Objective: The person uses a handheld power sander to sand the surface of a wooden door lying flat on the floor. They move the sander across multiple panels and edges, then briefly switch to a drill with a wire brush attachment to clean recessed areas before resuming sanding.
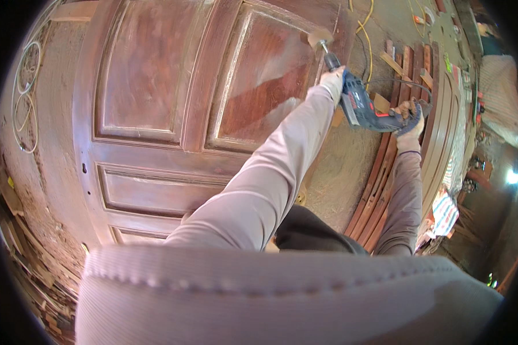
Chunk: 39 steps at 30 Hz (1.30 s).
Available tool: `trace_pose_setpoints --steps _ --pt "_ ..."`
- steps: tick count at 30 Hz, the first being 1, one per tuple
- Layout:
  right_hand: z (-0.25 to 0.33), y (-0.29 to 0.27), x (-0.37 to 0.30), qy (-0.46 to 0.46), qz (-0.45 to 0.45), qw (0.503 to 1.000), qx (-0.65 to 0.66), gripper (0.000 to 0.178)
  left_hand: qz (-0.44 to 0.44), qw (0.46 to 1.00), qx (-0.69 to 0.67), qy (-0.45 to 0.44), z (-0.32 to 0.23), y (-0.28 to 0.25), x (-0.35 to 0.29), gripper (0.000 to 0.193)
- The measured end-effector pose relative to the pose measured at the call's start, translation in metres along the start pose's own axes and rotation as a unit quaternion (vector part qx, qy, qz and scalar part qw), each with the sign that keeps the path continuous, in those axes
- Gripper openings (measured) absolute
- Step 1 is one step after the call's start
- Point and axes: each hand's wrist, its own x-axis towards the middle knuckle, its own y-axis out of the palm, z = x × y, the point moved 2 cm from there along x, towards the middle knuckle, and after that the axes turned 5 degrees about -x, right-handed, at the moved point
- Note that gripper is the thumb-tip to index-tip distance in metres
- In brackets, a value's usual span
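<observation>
A blue-and-black power drill (pixel 360 102) is held in both my hands over the right edge of a brown panelled wooden door (pixel 170 154). My left hand (pixel 332 82), in a pale glove, is wrapped round the drill's front, behind the chuck. My right hand (pixel 408 118), gloved with dark fingers, grips the rear handle. A shaft in the chuck carries a round tan sanding wheel (pixel 319 38). This wheel is at the frame along the door's far right panel; whether it touches the wood I cannot tell. Pale, dusty patches mark the panels.
Several long brown wooden strips (pixel 380 183) lie on the floor at the right, beside curved boards (pixel 448 129). A yellow cable (pixel 370 54) runs beyond the door's right edge. Coiled pale hose (pixel 24 86) lies at the far left, with scrap wood (pixel 26 244) at the lower left.
</observation>
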Motion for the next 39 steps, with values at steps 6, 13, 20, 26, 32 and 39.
trace_pose_setpoints --steps 6,13,20,26,32,39 --pt "0.036 -0.033 0.029 0.068 0.075 0.990 -0.097 0.032 -0.039 0.984 -0.168 0.050 0.084 0.000 -0.053 0.037" --pt "0.051 -0.095 0.071 0.023 0.280 0.950 -0.135 0.032 0.028 0.968 -0.199 0.151 0.117 0.032 -0.044 0.029" --pt "0.032 -0.084 0.110 -0.008 0.178 0.984 -0.008 0.031 -0.057 0.986 -0.065 0.143 0.036 0.058 0.022 0.031" --pt "0.026 -0.095 0.109 0.055 0.249 0.967 -0.013 0.031 -0.067 0.964 -0.180 0.183 0.072 0.034 -0.002 0.033" --pt "0.008 -0.113 0.029 0.070 0.200 0.972 -0.101 0.028 -0.106 0.960 -0.218 0.139 0.151 -0.009 -0.086 0.025" --pt "-0.028 -0.100 -0.027 0.152 0.196 0.948 -0.202 0.028 -0.123 0.939 -0.319 0.046 0.210 -0.057 -0.186 0.027"
